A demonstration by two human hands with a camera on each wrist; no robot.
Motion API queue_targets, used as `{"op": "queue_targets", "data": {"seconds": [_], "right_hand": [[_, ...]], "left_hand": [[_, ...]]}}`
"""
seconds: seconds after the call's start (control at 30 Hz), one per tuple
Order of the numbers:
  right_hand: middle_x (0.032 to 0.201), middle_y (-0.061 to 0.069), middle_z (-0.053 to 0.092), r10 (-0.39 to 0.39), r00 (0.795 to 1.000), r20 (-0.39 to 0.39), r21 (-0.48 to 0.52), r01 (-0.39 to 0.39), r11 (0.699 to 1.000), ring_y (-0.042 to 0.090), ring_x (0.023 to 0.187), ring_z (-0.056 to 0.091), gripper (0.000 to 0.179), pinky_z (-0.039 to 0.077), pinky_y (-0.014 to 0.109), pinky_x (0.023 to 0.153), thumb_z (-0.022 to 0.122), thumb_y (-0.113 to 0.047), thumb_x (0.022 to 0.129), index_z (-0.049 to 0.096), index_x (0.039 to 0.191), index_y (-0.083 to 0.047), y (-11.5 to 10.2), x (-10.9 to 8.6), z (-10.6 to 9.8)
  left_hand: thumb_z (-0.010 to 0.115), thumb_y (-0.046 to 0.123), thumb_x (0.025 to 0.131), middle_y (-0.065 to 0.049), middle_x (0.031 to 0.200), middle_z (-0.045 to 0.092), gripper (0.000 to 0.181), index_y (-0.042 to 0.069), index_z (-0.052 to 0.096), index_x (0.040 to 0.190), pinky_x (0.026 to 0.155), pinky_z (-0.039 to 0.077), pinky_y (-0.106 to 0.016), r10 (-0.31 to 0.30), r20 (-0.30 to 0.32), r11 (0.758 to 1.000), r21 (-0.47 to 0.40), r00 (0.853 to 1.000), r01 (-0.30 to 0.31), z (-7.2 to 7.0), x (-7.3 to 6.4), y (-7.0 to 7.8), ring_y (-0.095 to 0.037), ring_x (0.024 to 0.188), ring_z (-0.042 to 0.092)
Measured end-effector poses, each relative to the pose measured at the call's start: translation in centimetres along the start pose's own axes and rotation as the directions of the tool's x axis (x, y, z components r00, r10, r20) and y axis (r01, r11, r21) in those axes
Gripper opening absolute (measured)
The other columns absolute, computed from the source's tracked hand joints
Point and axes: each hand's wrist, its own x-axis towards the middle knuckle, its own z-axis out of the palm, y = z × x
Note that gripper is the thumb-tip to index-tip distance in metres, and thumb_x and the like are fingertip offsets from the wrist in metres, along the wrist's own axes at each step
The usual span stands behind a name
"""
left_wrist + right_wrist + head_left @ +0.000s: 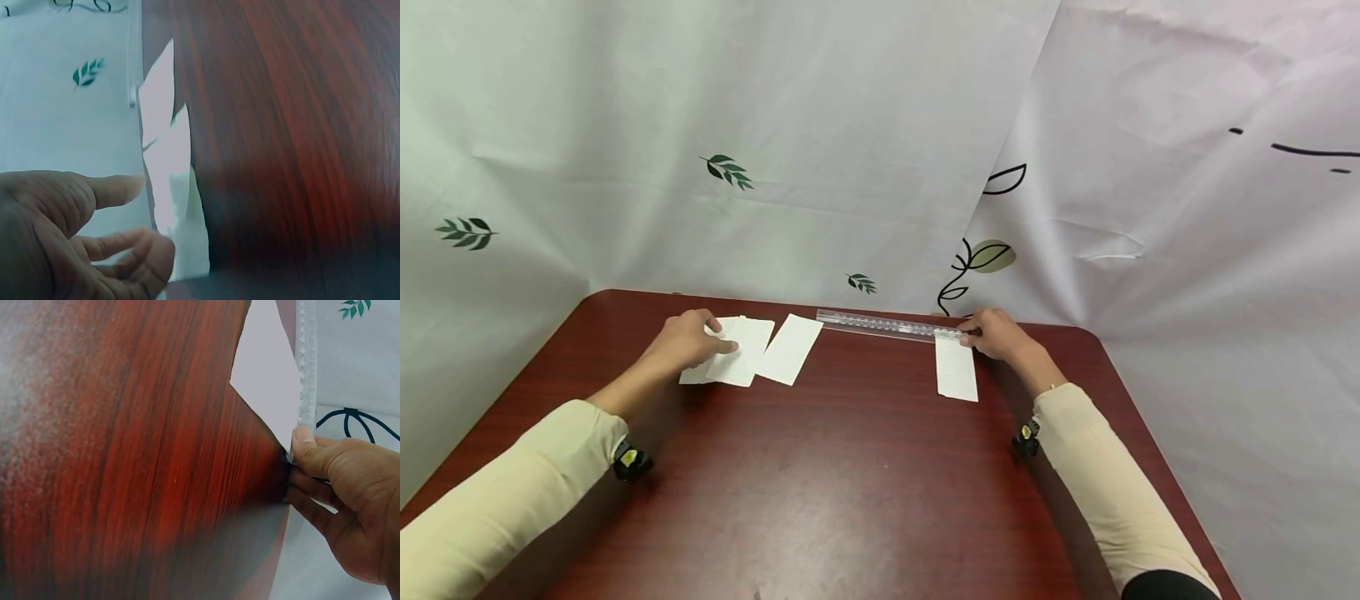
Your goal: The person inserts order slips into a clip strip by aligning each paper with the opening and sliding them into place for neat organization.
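Note:
My left hand (688, 340) is over a loose group of overlapping white paper slips (741, 350) at the table's back left. In the left wrist view the thumb stands apart from the loosely bent fingers, with nothing between them. Another paper slip (790, 350) lies just right of that group. At the back edge my right hand (996, 333) pinches the right end of a clear plastic ruler (880, 323) with a wavy pattern along it. Beneath that end lies a single white slip (957, 371). A small dark thing (289, 461) shows by the right fingertips; its kind is unclear.
The reddish-brown wooden table (850, 483) has rounded back corners. A pale curtain (820, 150) with leaf prints hangs directly behind its back edge. Black wrist cameras sit under both wrists.

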Motion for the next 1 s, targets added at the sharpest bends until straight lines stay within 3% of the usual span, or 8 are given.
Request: {"op": "queue_targets", "data": {"seconds": [0.07,0.13,0.27,0.4,0.53,0.77,0.93,1.0], "right_hand": [[0.16,0.036,0.058,0.009,1.0,0.003,0.0,-0.009,1.0,0.053,0.156,0.051,0.034,0.045,0.065,0.13,0.073,-0.016,0.112,0.077,0.14,0.002,0.0,0.0,0.0],[0.16,0.035,0.058,0.014,1.0,0.006,-0.001,-0.014,1.0,0.053,0.156,0.05,0.034,0.045,0.065,0.13,0.073,-0.016,0.112,0.077,0.14,0.002,0.0,-0.1,-0.1],[0.16,0.035,0.059,0.015,1.0,0.009,-0.007,-0.015,1.0,0.053,0.156,0.05,0.034,0.045,0.065,0.13,0.073,-0.017,0.112,0.078,0.14,0.002,0.0,-0.1,-0.1],[0.162,0.035,0.058,0.019,1.0,0.018,-0.012,-0.019,1.0,0.053,0.158,0.049,0.035,0.044,0.065,0.131,0.072,-0.018,0.112,0.077,0.142,0.001,0.0,0.0,-0.1],[0.162,0.035,0.058,0.024,1.0,0.02,0.002,-0.024,1.0,0.053,0.158,0.049,0.036,0.044,0.064,0.131,0.073,-0.017,0.112,0.076,0.142,0.001,0.0,0.0,-0.2],[0.154,0.035,0.064,-0.022,1.0,-0.006,-0.005,0.022,1.0,0.054,0.151,0.056,0.032,0.046,0.07,0.126,0.074,-0.014,0.11,0.079,0.138,0.001,0.1,-0.1,-0.1],[0.153,0.034,0.065,-0.012,1.0,-0.001,-0.005,0.012,1.0,0.053,0.151,0.056,0.032,0.048,0.065,0.127,0.075,-0.015,0.11,0.079,0.138,0.001,0.3,0.2,0.0],[0.152,0.033,0.066,-0.006,1.0,0.001,-0.017,0.006,1.0,0.052,0.15,0.058,0.032,0.05,0.064,0.126,0.075,-0.016,0.11,0.08,0.137,0.0,0.3,0.3,-0.1]], "left_hand": [[0.087,0.056,0.094,-0.028,0.133,0.07,0.076,-0.003,0.063,0.136,0.092,0.059,-0.058,-0.003,-0.027,0.999,0.042,1.0,0.004,0.1,1.1,-1.7,-0.046,0.119,0.067],[0.087,0.057,0.093,-0.026,0.122,0.07,0.073,-0.005,0.064,0.124,0.09,0.058,-0.057,-0.003,-0.02,0.998,0.068,1.0,0.004,-0.2,1.6,-2.7,-0.047,0.116,0.064],[0.086,0.051,0.095,-0.011,0.086,0.061,0.058,0.0,0.059,0.096,0.07,0.055,-0.042,-0.078,0.039,0.995,0.065,0.996,0.076,-1.4,0.0,-1.6,-0.033,0.083,0.063],[0.083,0.05,0.1,-0.016,0.091,0.059,0.061,-0.005,0.057,0.102,0.067,0.055,-0.039,-0.14,0.089,0.988,0.073,0.986,0.134,-2.6,-2.4,0.3,-0.033,0.08,0.063],[0.084,0.043,0.101,-0.022,0.098,0.06,0.063,-0.012,0.055,0.113,0.071,0.056,-0.039,-0.139,0.087,0.988,0.081,0.986,0.132,-2.8,-2.9,0.5,-0.034,0.082,0.064],[0.091,0.028,0.093,-0.023,0.087,0.067,0.053,-0.015,0.064,0.108,0.065,0.059,-0.038,-0.152,0.024,0.986,0.078,0.988,0.149,-2.7,-1.2,-1.3,-0.031,0.072,0.071],[0.097,0.027,0.086,-0.016,0.078,0.069,0.045,-0.008,0.07,0.098,0.058,0.059,-0.035,-0.15,-0.024,0.987,0.056,0.988,0.151,-1.2,3.8,-6.9,-0.025,0.063,0.072],[0.098,0.026,0.085,-0.024,0.093,0.073,0.051,-0.012,0.072,0.106,0.058,0.062,-0.035,-0.157,-0.032,0.987,0.038,0.987,0.158,-1.0,4.4,-7.8,-0.025,0.064,0.072]]}}
